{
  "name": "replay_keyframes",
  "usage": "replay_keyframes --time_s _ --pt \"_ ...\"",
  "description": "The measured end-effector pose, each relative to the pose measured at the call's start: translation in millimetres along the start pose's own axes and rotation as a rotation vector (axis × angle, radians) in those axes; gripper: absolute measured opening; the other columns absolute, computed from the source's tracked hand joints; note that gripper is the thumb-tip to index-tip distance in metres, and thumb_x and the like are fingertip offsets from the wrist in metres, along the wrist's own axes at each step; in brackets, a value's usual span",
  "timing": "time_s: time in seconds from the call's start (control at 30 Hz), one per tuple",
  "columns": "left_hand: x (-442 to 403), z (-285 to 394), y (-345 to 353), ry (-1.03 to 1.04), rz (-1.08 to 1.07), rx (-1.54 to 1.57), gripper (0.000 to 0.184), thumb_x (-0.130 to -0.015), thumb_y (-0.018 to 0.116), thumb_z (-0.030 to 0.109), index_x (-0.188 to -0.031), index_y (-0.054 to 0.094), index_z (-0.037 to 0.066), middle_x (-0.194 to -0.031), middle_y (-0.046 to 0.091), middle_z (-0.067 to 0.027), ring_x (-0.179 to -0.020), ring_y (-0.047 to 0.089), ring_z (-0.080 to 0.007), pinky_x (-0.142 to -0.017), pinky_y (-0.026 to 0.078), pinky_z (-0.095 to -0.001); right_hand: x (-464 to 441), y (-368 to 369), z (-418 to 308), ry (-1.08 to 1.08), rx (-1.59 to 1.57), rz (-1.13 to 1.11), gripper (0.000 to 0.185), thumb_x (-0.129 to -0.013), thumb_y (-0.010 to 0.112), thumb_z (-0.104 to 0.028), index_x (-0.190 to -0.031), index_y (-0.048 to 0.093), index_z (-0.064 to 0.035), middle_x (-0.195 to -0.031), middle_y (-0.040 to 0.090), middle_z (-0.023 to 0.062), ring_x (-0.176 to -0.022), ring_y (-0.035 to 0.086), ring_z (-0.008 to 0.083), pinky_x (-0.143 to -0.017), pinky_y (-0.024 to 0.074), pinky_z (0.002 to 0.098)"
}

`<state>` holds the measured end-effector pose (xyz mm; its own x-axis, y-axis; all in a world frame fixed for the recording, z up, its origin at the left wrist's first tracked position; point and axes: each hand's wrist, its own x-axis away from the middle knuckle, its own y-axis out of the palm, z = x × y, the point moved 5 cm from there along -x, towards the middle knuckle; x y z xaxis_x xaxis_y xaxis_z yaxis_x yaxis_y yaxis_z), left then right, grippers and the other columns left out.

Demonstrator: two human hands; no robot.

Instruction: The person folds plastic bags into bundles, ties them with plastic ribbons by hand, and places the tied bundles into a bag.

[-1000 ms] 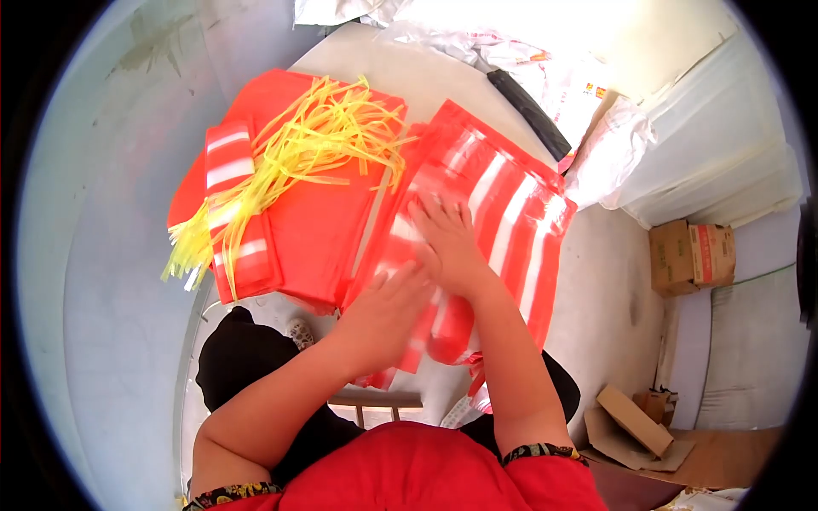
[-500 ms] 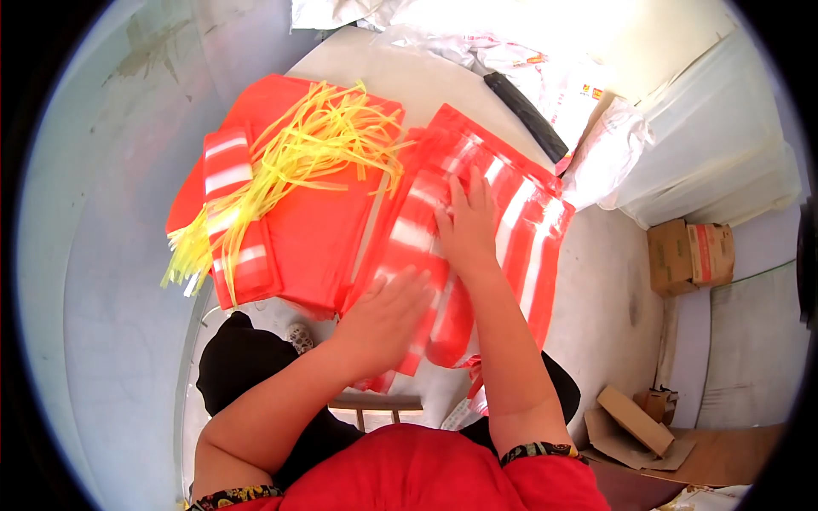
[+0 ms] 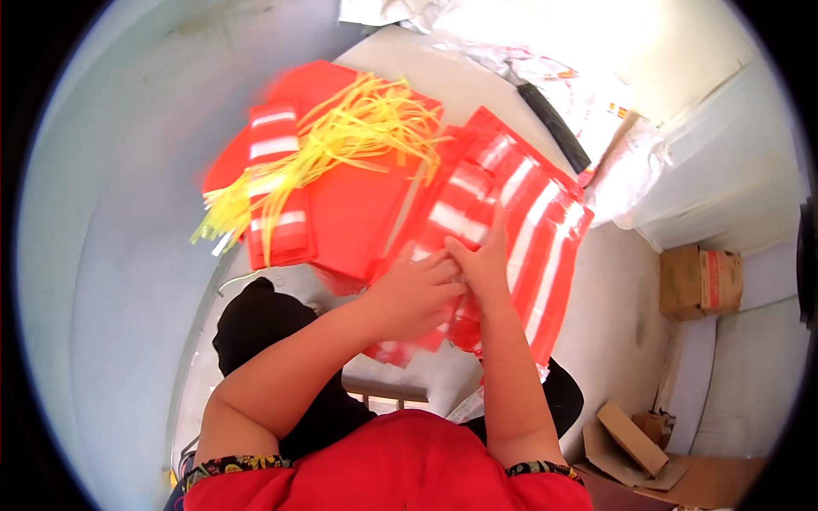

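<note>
The striped sheet [image 3: 545,272] lies on the table [image 3: 409,55], beside the red stack [image 3: 354,209], which carries yellow strips [image 3: 341,136] and a folded bundle [image 3: 285,234]. The right hand [image 3: 486,260] rests over the sheet, its grip spread, thumb and forefinger apart. The left hand [image 3: 417,298] has half-bent fingers near the right thumb; whether its grip has hold of the sheet cannot be told.

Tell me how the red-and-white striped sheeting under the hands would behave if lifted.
The striped sheeting is probably floppy, since its near edge looks loose and crumpled. It may be slippery: bright glare suggests a smooth surface. Thin-looking edges hint that it's fairly light.
</note>
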<state>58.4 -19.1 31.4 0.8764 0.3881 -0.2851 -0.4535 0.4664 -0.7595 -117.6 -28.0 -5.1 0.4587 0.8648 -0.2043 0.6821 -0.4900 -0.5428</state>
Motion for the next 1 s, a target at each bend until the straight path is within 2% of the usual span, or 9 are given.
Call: replay_keyframes --time_s 0.13,0.2,0.23,0.3,0.4,0.57,0.8,0.9,1.0 --pt "14 -29 -27 -0.119 0.223 0.098 0.034 -0.088 0.07 0.013 -0.122 0.068 0.007 -0.127 0.067 -0.0146 -0.123 0.061 -0.0356 -0.105 0.047 -0.0542 5 0 -7 0.04 0.109 0.023 0.107 -0.077 0.087 -0.016 -0.163 0.025 -0.0018 -0.152 0.041 0.0266 -0.139 0.049 0.0379 -0.111 0.0487 0.0454" --pt "28 -52 -51 -0.253 0.444 -0.145 0.029 -0.087 0.071 0.012 -0.115 0.07 0.006 -0.117 0.069 -0.0133 -0.112 0.064 -0.0356 -0.096 0.051 -0.0492 8 -4 -30 0.169 0.076 -0.008 0.104 -0.079 0.085 -0.014 -0.163 0.025 -0.0018 -0.157 0.038 0.028 -0.142 0.047 0.0371 -0.113 0.0478 0.0463" --pt "37 -64 -64 -0.315 0.553 -0.268 0.026 -0.087 0.072 0.012 -0.112 0.071 0.006 -0.112 0.07 -0.0127 -0.106 0.065 -0.0356 -0.092 0.053 -0.0467 7 -3 -28 0.155 0.073 0.007 0.104 -0.079 0.083 -0.009 -0.164 0.023 -0.0033 -0.153 0.043 0.0263 -0.136 0.055 0.0339 -0.105 0.0543 0.0439" --pt "59 -89 -79 -0.37 0.647 -0.395 0.026 -0.085 0.073 0.009 -0.111 0.071 0.005 -0.107 0.068 -0.0133 -0.104 0.065 -0.0354 -0.088 0.054 -0.0468 6 -1 -26 0.142 -0.087 -0.041 0.105 -0.08 0.083 -0.008 -0.164 0.021 -0.0036 -0.151 0.047 0.0249 -0.132 0.058 0.0338 -0.103 0.0559 0.0424" --pt "80 -112 -83 -0.481 0.591 -0.406 0.027 -0.085 0.073 0.007 -0.112 0.071 0.003 -0.106 0.067 -0.013 -0.104 0.064 -0.0342 -0.089 0.054 -0.0463 6 0 -33 0.169 -0.092 -0.055 0.105 -0.082 0.081 -0.008 -0.165 0.018 -0.0064 -0.148 0.052 0.023 -0.128 0.062 0.032 -0.1 0.0584 0.0399" --pt "87 -129 -68 -0.439 0.52 -0.44 0.042 -0.085 0.073 0.008 -0.126 0.067 0.001 -0.115 0.065 -0.0153 -0.111 0.061 -0.035 -0.096 0.052 -0.0449 8 2 -20 0.188 -0.066 -0.019 0.101 -0.085 0.08 -0.011 -0.166 0.019 -0.0121 -0.153 0.049 0.0235 -0.129 0.063 0.03 -0.098 0.0598 0.0392" --pt "43 -144 -47 -0.496 0.518 -0.439 0.062 -0.089 0.072 0.016 -0.146 0.053 0.0 -0.131 0.059 -0.0204 -0.121 0.057 -0.0359 -0.104 0.049 -0.0438 13 0 -25 0.209 -0.137 -0.03 0.098 -0.085 0.076 -0.007 -0.164 0.02 -0.0034 -0.155 0.045 0.0243 -0.136 0.055 0.0331 -0.105 0.0542 0.0391" --pt "20 -171 -26 -0.634 0.624 -0.326 0.064 -0.094 0.072 0.024 -0.148 0.05 -0.002 -0.13 0.06 -0.0202 -0.118 0.058 -0.0319 -0.103 0.049 -0.042 12 -1 -23 0.19 -0.17 -0.037 0.098 -0.085 0.077 -0.007 -0.165 0.02 -0.005 -0.154 0.045 0.0244 -0.133 0.057 0.0321 -0.103 0.0555 0.0393" --pt "-1 -230 -1 -0.765 0.813 0.165 0.066 -0.099 0.071 0.033 -0.15 0.049 -0.003 -0.13 0.061 -0.0163 -0.112 0.058 -0.0233 -0.097 0.05 -0.0361 9 -1 -17 0.199 -0.118 -0.03 0.1 -0.084 0.079 -0.007 -0.166 0.02 -0.0103 -0.154 0.046 0.0238 -0.127 0.063 0.0302 -0.096 0.0603 0.0386"
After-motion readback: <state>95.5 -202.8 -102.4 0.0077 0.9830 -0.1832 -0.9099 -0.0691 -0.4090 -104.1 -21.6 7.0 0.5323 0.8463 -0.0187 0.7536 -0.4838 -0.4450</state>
